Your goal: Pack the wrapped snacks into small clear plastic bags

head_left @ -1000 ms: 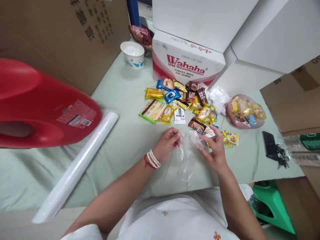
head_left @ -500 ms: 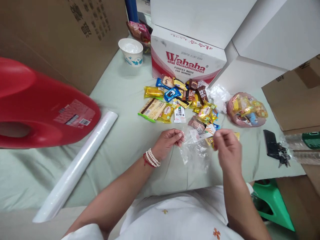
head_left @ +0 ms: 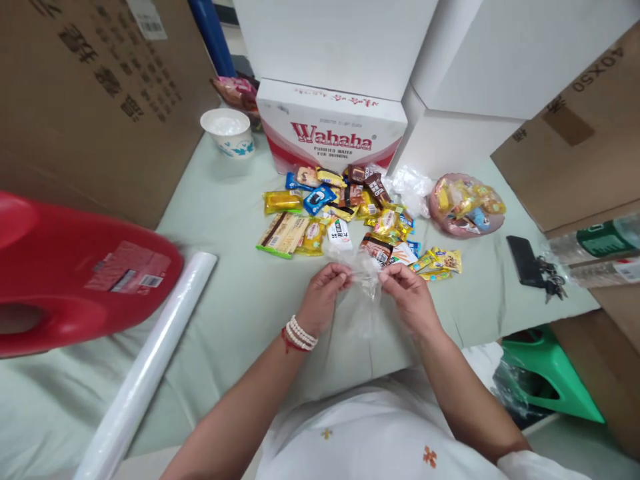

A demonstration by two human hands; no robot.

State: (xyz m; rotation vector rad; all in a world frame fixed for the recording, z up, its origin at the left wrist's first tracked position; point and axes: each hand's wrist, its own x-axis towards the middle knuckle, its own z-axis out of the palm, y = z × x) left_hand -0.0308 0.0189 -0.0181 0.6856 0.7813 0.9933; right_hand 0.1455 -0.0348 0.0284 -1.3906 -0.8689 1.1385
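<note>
My left hand (head_left: 320, 297), with a bead bracelet at the wrist, pinches one edge of a thin clear plastic bag (head_left: 364, 303). My right hand (head_left: 407, 293) pinches the opposite edge, and the bag hangs limp between them over the pale green cloth (head_left: 240, 293). Just beyond my hands lies a heap of wrapped snacks (head_left: 345, 207) in yellow, blue and brown packets. A small yellow cookie packet (head_left: 444, 260) lies to the right of my right hand.
A pink bag of snacks (head_left: 467, 205) sits at the right, with a black phone and keys (head_left: 530, 267) beyond it. A Wahaha carton (head_left: 330, 130), a paper cup (head_left: 227, 132), a red jug (head_left: 75, 267), a white roll (head_left: 150, 363) and cardboard boxes (head_left: 85, 93) ring the cloth.
My right hand swung out to the right, then came back close to my left, both now pinching the bag's top. The camera view shifted right.
</note>
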